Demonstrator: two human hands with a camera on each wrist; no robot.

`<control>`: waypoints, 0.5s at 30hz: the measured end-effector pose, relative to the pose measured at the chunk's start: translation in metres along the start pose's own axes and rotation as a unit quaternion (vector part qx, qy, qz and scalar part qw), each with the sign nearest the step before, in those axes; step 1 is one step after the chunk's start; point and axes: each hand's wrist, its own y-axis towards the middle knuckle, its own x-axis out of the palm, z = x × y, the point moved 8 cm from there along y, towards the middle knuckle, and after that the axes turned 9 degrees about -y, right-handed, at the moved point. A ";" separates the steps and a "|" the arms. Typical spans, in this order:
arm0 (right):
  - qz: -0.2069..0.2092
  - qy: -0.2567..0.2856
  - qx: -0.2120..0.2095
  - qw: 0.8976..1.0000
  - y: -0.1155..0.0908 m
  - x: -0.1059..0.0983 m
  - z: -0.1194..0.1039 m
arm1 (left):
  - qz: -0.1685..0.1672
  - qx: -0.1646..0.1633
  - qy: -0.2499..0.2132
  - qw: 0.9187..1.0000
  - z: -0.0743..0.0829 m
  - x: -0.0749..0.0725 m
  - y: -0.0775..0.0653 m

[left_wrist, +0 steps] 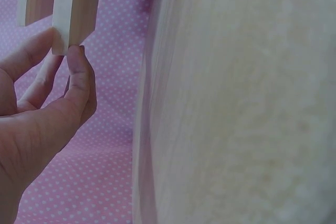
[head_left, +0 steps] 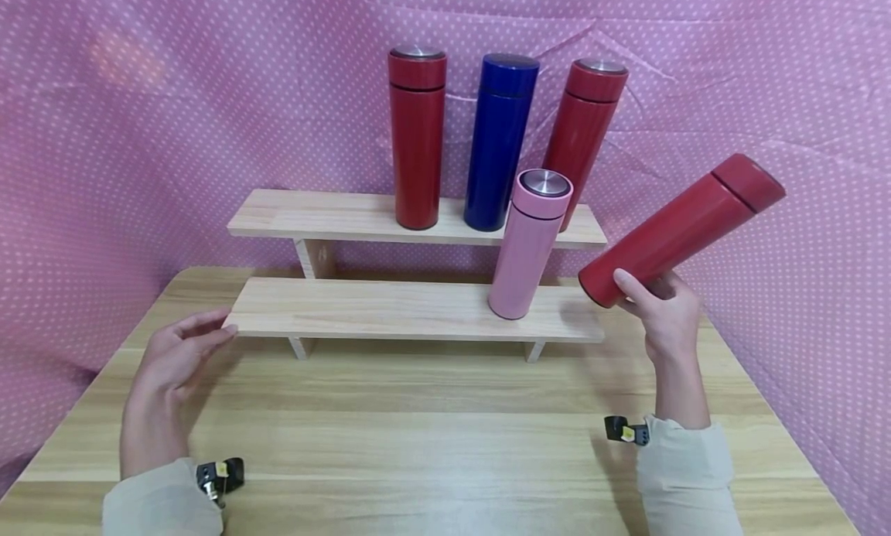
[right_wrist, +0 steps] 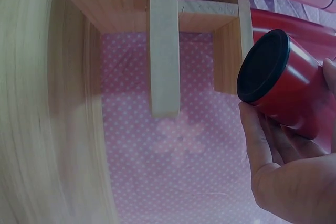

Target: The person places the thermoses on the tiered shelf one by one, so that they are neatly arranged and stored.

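Observation:
My right hand grips a red thermos flask near its base, tilted with the lid up and to the right. Its black bottom shows in the right wrist view, off the lower shelf's right end. At the left end of the lower wooden shelf, my left hand pinches the board's edge between thumb and fingers. A pink flask stands on that shelf, right of the middle. On the upper shelf stand a red flask, a blue flask and another red flask, partly hidden behind the pink one.
The two-tier rack stands on a wood-grain table. Pink dotted cloth hangs behind and along both sides. A wrist camera sits at the left cuff, and another camera at the right cuff.

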 end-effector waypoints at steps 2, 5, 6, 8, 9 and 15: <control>-0.006 -0.002 -0.005 1.000 -0.001 0.003 -0.002 | -0.001 0.000 -0.001 1.000 0.000 0.000 0.000; -0.015 0.001 -0.013 1.000 -0.003 0.007 -0.004 | -0.003 -0.001 -0.002 1.000 0.001 0.000 0.000; -0.018 0.000 -0.015 1.000 -0.003 0.008 -0.005 | -0.003 -0.001 0.001 1.000 0.000 0.000 0.000; -0.024 -0.004 -0.018 1.000 -0.005 0.010 -0.006 | -0.002 -0.001 0.003 1.000 0.000 0.000 0.000; -0.025 -0.007 -0.019 0.999 -0.006 0.010 -0.007 | -0.002 -0.001 0.006 1.000 0.000 0.000 0.000; -0.030 -0.017 -0.025 0.999 -0.011 0.015 -0.010 | 0.000 0.001 0.004 1.000 0.000 0.000 0.000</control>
